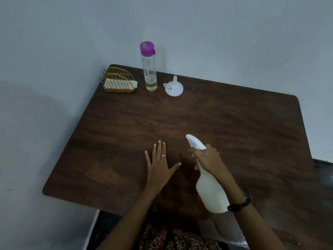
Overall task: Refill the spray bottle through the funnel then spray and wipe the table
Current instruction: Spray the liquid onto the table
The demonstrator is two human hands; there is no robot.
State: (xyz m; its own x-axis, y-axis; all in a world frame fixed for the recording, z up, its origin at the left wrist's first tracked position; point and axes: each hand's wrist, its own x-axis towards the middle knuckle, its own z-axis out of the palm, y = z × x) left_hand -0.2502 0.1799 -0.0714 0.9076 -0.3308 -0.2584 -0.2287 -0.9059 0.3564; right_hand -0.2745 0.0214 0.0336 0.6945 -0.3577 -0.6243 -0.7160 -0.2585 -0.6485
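Near table front, right hand grips spray bottle, left hand flat, empty; best aim nozzle at bare wood, squeeze evenly.

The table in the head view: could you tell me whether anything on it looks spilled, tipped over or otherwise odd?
Nothing stands out. The funnel rests wide mouth down, spout up, beside the upright clear bottle, capped. The napkin holder stands upright. The right hand holds the spray bottle tilted; no spill shows on the table.
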